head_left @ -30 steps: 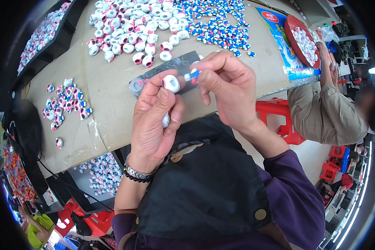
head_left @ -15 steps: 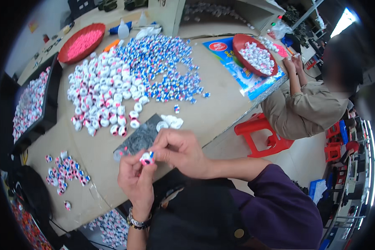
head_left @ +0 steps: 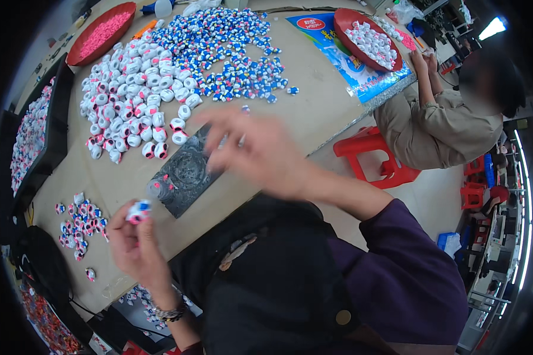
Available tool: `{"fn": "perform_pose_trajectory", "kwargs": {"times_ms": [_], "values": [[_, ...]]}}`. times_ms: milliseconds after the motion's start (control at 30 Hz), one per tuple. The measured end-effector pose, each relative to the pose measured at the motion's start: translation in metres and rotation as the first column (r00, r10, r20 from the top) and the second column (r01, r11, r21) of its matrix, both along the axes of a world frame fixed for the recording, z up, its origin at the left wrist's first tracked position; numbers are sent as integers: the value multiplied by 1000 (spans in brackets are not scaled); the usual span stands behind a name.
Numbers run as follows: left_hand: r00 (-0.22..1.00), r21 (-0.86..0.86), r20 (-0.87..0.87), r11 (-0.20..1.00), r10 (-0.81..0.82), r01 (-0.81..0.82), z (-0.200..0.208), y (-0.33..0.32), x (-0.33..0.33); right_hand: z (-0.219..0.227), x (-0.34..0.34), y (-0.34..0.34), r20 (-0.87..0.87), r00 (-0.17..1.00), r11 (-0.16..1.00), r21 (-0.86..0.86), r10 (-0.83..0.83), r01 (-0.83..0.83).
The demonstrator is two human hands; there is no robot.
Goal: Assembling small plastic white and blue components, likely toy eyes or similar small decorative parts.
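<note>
My left hand (head_left: 141,251) pinches a small white figure (head_left: 139,211) with blue and pink parts between thumb and fingers, above the near left of the table. My right hand (head_left: 263,151) is smeared by motion over the right end of a dark grey slab (head_left: 186,177); whether it holds anything does not show. Small pink bits and a clear round piece (head_left: 155,189) sit at the slab's left end. Beyond the slab spreads a heap of white rounded pieces (head_left: 130,77) with pink marks. A scatter of smaller blue-and-white pieces (head_left: 225,53) adjoins it.
Similar finished-looking figures (head_left: 83,228) lie in a loose group at left. A black tray (head_left: 56,127) of white-and-pink pieces stands behind them. Two red bowls (head_left: 77,56) hold small pieces. At right a person (head_left: 438,130) sits near a red stool (head_left: 370,154).
My hands have parted. The left has carried the figure left, toward the loose group, while the right has let go of it and swung up over the slab. The view has shifted slightly.
</note>
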State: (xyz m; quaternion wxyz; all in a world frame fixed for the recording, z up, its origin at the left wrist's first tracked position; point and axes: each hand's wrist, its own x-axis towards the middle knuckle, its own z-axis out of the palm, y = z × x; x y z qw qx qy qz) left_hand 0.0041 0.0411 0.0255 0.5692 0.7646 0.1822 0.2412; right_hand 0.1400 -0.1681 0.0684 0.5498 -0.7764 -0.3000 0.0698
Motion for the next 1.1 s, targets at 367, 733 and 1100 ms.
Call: {"fn": "perform_pose_trajectory", "kwargs": {"times_ms": [367, 733, 1100], "values": [[888, 548, 0, 743, 460, -385, -16, 111, -3, -66, 84, -101, 478, 841, 825, -348, -254, 446], [957, -914, 269, 285, -106, 288, 35, 12, -14, -33, 49, -55, -90, 966, 960, 121, -244, 253], [897, -833, 325, 357, -300, 422, 0, -22, -1, -28, 35, -23, -590, 805, 969, 229, 61, 94]]}}
